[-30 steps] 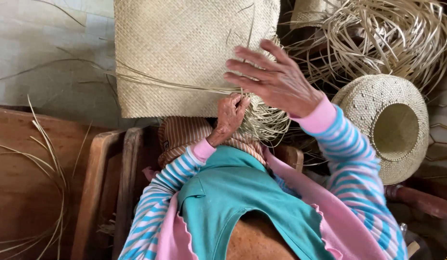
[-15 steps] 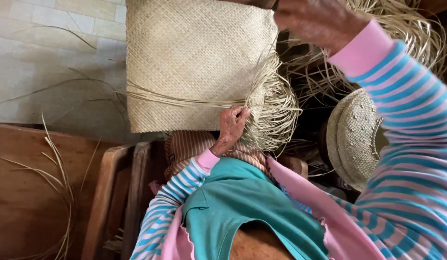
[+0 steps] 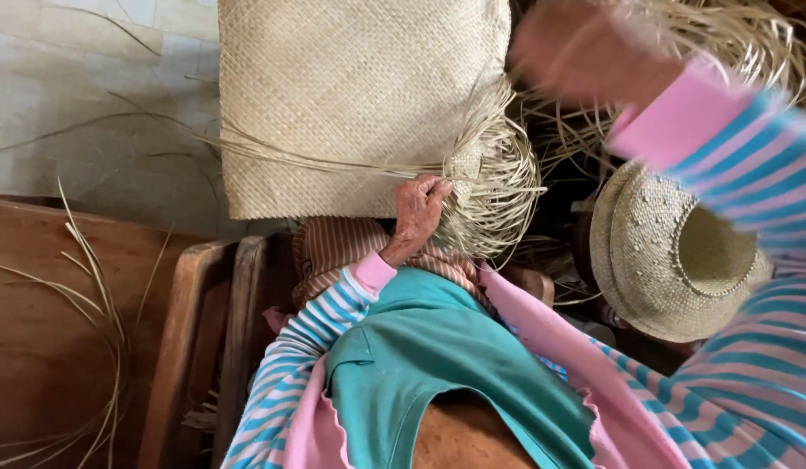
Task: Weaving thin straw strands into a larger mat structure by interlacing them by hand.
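My left hand (image 3: 417, 208) is closed on a small, partly woven straw piece (image 3: 494, 187) whose loose strands fan out around it. A few long strands (image 3: 290, 154) run from it to the left across a large flat woven mat (image 3: 351, 95) that lies in front of me. My right hand (image 3: 585, 52) is raised at the top right and blurred by motion. I cannot tell whether it holds a strand. Both sleeves are striped blue and white with pink cuffs.
A finished straw hat (image 3: 672, 256) lies crown-down at the right. A tangle of loose straw (image 3: 750, 43) fills the top right. A wooden chair frame (image 3: 203, 330) and a brown wooden surface with stray strands (image 3: 90, 295) are at the left, with tiled floor (image 3: 72, 87) beyond.
My right hand has lifted off the mat and swung up to the right, now blurred. My left hand has stayed on the straw piece. The view has shifted slightly.
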